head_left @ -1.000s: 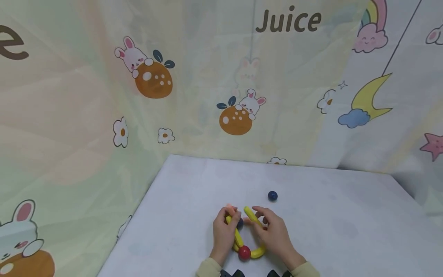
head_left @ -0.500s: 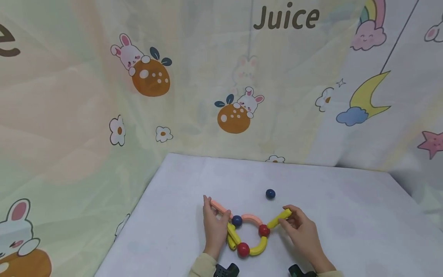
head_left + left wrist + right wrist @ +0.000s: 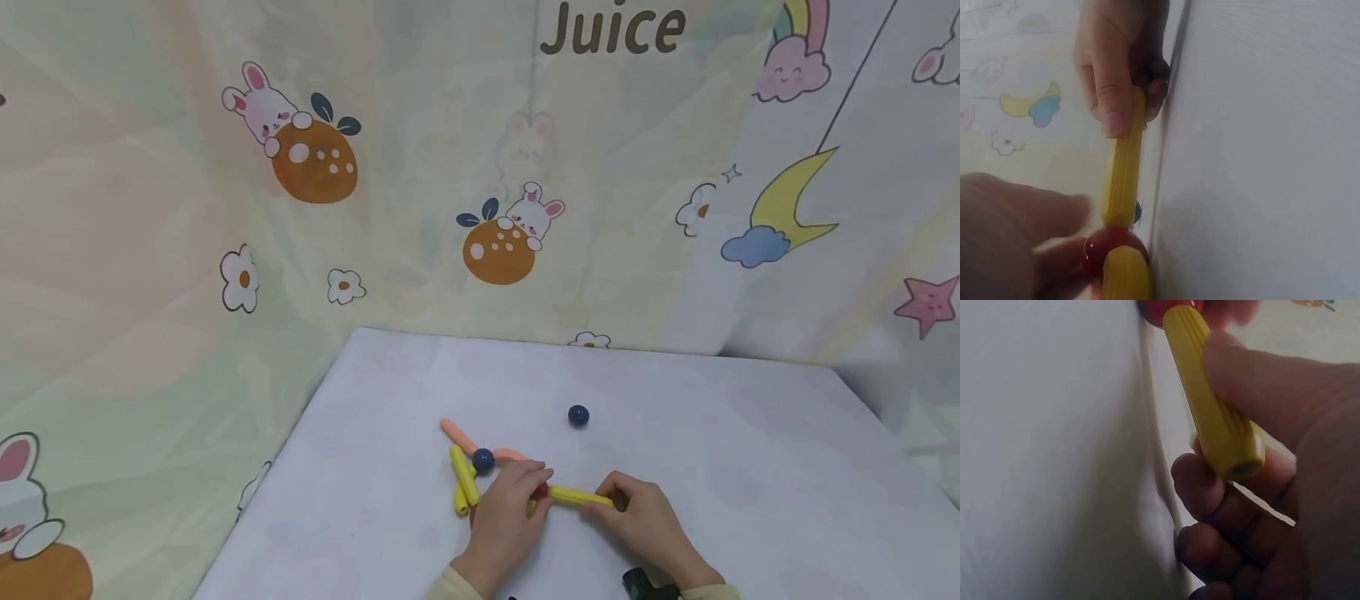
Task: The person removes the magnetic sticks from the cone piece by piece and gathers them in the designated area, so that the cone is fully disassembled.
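My right hand (image 3: 647, 518) pinches the outer end of a straight yellow magnetic rod (image 3: 581, 497) between thumb and fingers. The rod's other end meets a red ball (image 3: 1099, 250), which my left hand (image 3: 512, 515) holds with its fingertips. A second yellow rod (image 3: 1125, 278) joins that ball on the near side. Beyond my left hand, a dark blue ball (image 3: 483, 461) links a straight peach rod (image 3: 457, 435) and a curved peach rod (image 3: 510, 454). Yellow rods (image 3: 464, 475) lie beside the blue ball. Another red ball is mostly hidden behind my left hand.
A loose dark blue ball (image 3: 578, 416) sits farther back on the white table (image 3: 750, 450). A printed cloth with rabbits and oranges (image 3: 420, 150) hangs behind and to the left of the table. A black wrist device (image 3: 647, 586) shows at the right wrist.
My left hand has left the peach rod and moved right to the red ball. The yellow rod in my right hand has swung lower. The whole linked shape has shifted and turned.
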{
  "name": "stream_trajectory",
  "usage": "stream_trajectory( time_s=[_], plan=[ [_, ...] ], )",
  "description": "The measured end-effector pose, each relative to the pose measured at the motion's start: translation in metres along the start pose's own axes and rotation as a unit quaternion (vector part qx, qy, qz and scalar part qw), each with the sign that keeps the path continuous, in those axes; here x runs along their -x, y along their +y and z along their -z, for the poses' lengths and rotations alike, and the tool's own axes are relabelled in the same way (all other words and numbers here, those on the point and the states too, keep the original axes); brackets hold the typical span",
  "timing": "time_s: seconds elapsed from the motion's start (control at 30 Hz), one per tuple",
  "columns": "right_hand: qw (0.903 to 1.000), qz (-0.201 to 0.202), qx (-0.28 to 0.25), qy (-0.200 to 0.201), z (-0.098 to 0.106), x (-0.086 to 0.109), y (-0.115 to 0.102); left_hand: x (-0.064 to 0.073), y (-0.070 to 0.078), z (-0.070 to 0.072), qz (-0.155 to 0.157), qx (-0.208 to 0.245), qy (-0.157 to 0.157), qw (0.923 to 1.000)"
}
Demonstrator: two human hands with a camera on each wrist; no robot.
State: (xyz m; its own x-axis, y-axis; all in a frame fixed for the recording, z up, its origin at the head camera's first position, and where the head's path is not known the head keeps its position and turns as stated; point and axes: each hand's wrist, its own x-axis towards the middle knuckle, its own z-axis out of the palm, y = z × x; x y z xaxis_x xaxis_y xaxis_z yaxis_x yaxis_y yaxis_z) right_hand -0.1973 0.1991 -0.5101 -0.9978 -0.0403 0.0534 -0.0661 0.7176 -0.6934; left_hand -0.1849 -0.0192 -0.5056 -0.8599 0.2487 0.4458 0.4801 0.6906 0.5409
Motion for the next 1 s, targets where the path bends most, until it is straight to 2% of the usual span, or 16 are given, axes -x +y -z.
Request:
stream_trajectory(
  time_s=[0.1,0.2,0.33,0.5,0.57,0.67,0.8,1.0],
  plan=[
    [0.9998,0.018,0.002,0.000,-0.003,0.002,-0.004,0.000,0.001,0.001,0.018,-0.046,-0.060,0.9970],
    [0.9995,0.031,0.006,0.001,-0.005,0.002,-0.005,-0.002,0.000,0.004,0.037,-0.058,-0.078,0.9946],
    [0.9993,0.033,0.018,0.006,-0.007,0.001,-0.006,-0.003,-0.001,0.005,0.053,-0.057,-0.070,0.9945],
    [0.9993,0.029,0.023,0.006,-0.008,0.000,-0.006,-0.002,-0.003,0.005,0.048,-0.061,-0.055,0.9955],
    [0.9993,0.033,0.019,-0.003,-0.006,-0.001,-0.005,-0.002,-0.004,0.006,0.049,-0.064,-0.051,0.9954],
    [0.9998,0.015,0.006,-0.009,0.003,-0.003,0.001,-0.003,-0.007,0.008,0.056,-0.070,-0.041,0.9951],
    [0.9994,-0.020,-0.002,0.029,0.017,-0.008,0.013,-0.003,-0.010,0.010,0.062,-0.077,-0.030,0.9946],
    [0.9943,-0.026,0.021,0.101,0.037,-0.028,0.034,-0.003,-0.011,0.009,0.059,-0.070,-0.041,0.9949]
  ],
)
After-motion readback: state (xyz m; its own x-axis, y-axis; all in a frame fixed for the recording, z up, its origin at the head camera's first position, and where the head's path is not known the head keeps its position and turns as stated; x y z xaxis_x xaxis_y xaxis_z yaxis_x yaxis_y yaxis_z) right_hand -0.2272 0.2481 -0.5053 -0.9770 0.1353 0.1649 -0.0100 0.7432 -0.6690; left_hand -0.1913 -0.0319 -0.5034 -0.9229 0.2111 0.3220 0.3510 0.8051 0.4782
